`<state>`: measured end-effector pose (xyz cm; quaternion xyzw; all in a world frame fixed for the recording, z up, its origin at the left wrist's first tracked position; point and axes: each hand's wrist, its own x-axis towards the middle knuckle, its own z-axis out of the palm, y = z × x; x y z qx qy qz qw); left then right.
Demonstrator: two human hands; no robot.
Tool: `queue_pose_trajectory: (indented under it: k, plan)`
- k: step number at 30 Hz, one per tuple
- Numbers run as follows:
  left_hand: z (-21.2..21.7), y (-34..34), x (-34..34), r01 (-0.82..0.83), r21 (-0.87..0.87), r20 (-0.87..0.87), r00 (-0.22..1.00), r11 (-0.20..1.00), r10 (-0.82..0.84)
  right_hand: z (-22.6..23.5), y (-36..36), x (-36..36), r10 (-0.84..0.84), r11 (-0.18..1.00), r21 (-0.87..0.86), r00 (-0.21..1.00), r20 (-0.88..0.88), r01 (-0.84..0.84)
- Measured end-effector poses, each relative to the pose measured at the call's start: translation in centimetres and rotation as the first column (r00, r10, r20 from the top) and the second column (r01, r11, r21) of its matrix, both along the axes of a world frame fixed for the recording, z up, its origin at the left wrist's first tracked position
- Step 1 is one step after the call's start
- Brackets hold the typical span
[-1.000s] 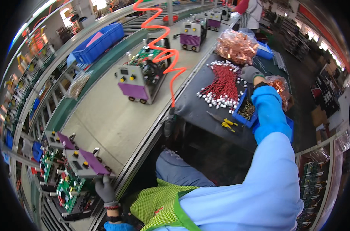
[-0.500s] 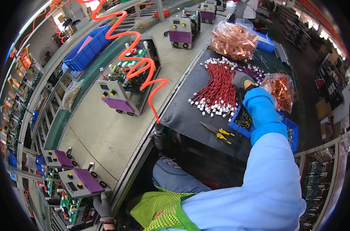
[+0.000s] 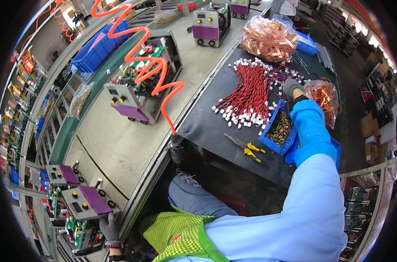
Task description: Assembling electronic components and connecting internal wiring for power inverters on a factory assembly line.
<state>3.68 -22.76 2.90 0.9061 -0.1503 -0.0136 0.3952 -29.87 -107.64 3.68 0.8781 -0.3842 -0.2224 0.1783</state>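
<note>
My right hand (image 3: 292, 87), in a grey glove at the end of a blue sleeve, reaches out over the black mat (image 3: 207, 124). It rests at the edge of a spread of red wires with white plugs (image 3: 246, 94), next to a clear bag of copper pieces (image 3: 325, 96). Its fingers are curled and what they hold is hidden. My left hand (image 3: 107, 226), also gloved, is low at the left, fingers pressed on the corner of a grey unit with a purple face (image 3: 87, 204).
A blue bin of small metal parts (image 3: 278, 129) and yellow-handled pliers (image 3: 251, 150) lie near my right arm. An open machine chassis (image 3: 139, 94) stands on the conveyor under an orange coiled hose (image 3: 148, 65). A large copper-strip bag (image 3: 268, 38) sits farther back.
The view has swung, so the conveyor units sit differently in frame. Both hands stay where they were: right by the wires, left at the purple-faced unit.
</note>
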Motion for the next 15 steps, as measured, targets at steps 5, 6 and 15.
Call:
queue_pose_trajectory:
  k: [5, 6, 15]
  plan:
    - [0.4, 0.0, -0.6, -0.016, 0.035, 0.022, 1.0, 0.999, 0.015, -1.4, 0.9, 2.6, -0.572, 0.797, 0.502, 0.688, 0.447, 0.336]
    - [0.5, -0.1, -0.7, -0.03, 0.033, 0.024, 0.999, 0.999, 0.03, -1.5, 1.1, 3.3, -0.36, 0.922, 0.293, 0.835, 0.415, 0.252]
    - [-0.3, 0.4, -0.6, -0.051, 0.035, 0.051, 0.997, 0.998, 0.049, -4.1, 0.5, 3.4, -0.048, 0.975, 0.217, 0.899, 0.435, -0.052]
